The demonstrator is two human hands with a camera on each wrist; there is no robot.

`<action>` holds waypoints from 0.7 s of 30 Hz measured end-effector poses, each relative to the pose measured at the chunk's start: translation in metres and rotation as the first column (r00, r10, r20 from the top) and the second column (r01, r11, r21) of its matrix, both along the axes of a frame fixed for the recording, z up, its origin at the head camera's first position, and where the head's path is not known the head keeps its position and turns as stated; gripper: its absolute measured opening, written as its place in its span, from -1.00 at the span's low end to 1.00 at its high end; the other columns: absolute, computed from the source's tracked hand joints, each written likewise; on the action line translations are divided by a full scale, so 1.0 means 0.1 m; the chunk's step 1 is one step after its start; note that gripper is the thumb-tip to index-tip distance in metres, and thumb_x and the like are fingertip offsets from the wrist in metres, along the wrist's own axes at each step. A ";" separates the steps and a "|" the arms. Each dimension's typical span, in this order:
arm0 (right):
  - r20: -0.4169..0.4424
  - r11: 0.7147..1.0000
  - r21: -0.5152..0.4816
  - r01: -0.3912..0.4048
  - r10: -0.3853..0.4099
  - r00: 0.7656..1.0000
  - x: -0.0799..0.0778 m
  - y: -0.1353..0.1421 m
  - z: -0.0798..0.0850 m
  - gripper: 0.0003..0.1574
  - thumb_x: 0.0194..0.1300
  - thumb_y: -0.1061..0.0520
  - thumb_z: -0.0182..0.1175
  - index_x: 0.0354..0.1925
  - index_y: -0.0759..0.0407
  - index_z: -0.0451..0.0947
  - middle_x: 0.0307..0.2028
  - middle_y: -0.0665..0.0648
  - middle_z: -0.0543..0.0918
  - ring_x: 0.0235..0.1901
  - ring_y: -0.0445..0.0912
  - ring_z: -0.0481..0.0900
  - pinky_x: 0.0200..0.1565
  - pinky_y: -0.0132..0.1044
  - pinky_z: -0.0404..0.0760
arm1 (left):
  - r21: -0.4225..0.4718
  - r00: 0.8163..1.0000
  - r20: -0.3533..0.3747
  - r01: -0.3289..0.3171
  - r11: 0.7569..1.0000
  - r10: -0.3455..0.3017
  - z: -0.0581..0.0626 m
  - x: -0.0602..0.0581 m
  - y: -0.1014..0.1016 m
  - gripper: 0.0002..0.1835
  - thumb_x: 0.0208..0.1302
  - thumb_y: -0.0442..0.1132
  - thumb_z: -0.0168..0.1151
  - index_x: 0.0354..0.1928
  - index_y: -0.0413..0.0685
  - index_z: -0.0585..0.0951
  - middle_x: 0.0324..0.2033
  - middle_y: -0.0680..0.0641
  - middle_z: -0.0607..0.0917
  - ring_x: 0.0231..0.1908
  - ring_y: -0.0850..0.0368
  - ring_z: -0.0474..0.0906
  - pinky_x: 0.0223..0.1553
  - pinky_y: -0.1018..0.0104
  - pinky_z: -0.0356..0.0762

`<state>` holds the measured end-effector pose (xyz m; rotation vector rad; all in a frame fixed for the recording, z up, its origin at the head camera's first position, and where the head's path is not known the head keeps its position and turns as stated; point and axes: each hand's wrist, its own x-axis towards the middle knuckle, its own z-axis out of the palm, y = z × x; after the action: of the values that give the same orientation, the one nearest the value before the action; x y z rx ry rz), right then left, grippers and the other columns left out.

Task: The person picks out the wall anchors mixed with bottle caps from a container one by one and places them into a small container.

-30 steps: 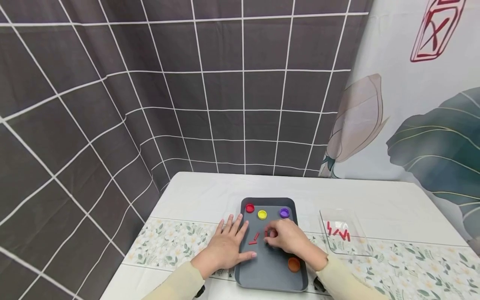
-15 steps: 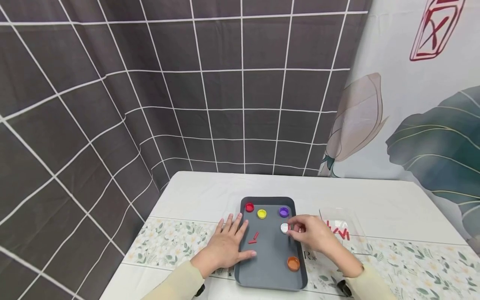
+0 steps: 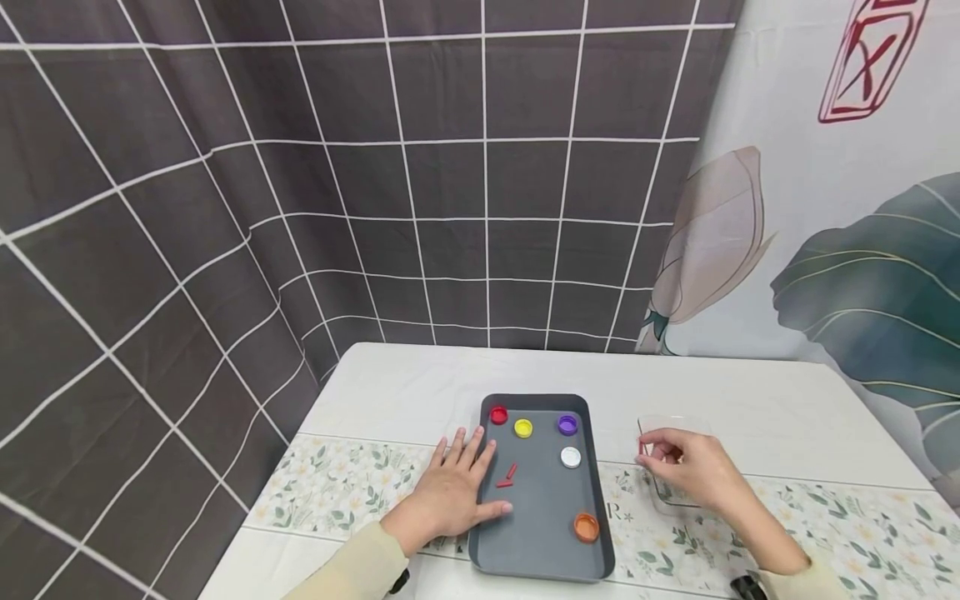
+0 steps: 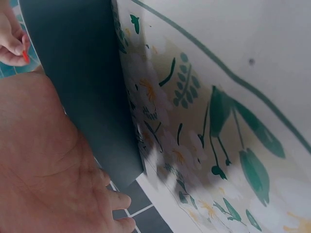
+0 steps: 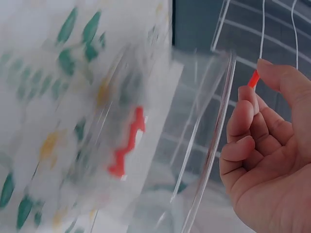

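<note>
My left hand rests with spread fingers on the left edge of a grey tray. Thumb and index finger of my right hand pinch a small red stick, held at the left rim of a clear plastic box. Several more red sticks lie inside that box, hidden by the hand in the head view. Two red sticks lie on the tray near my left thumb.
On the tray sit bottle caps: a red cap, a yellow cap, a purple cap, a white cap and an orange cap. A flowered cloth covers the table. Dark gridded fabric hangs behind.
My right hand has lifted a red stick off the tray and carried it right to the clear box, uncovering the white cap. My left hand has stayed in place.
</note>
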<state>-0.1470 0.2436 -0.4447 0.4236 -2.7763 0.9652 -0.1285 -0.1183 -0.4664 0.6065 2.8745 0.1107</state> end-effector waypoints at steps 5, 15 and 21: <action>0.050 0.998 0.026 0.049 -0.050 0.997 0.03 0.20 0.00 -0.67 0.20 0.10 0.48 -0.10 0.23 0.73 -0.52 -0.13 0.58 -0.53 -0.32 0.42 -0.48 -0.38 0.40 | 0.001 1.000 -0.003 0.001 1.000 -0.001 -0.01 -0.01 0.00 0.04 0.31 0.52 -0.05 0.61 -0.01 0.08 0.61 -0.15 -0.06 0.58 -0.25 -0.18 0.52 -0.20 -0.15; 0.079 0.996 0.067 0.063 -0.069 0.994 0.06 0.42 0.00 -0.64 0.22 0.06 0.46 -0.08 0.24 0.73 -0.49 -0.12 0.58 -0.52 -0.34 0.40 -0.45 -0.37 0.38 | -0.011 1.000 -0.008 0.002 1.000 -0.002 -0.03 -0.01 0.00 0.05 0.31 0.53 -0.07 0.62 0.00 0.08 0.62 -0.14 -0.07 0.58 -0.24 -0.19 0.52 -0.20 -0.15; 0.098 0.996 0.060 0.063 -0.069 0.993 0.06 0.47 0.00 -0.59 0.25 0.08 0.44 -0.02 0.31 0.70 -0.47 -0.10 0.61 -0.51 -0.34 0.43 -0.48 -0.37 0.39 | -0.010 1.000 -0.003 0.000 1.000 0.000 -0.03 -0.02 0.00 0.05 0.31 0.54 -0.07 0.62 0.00 0.08 0.62 -0.14 -0.07 0.58 -0.24 -0.19 0.52 -0.20 -0.16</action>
<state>-0.1413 0.2903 -0.4451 0.2964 -2.8930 0.9188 -0.1301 -0.1185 -0.4693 0.6050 2.8761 0.0951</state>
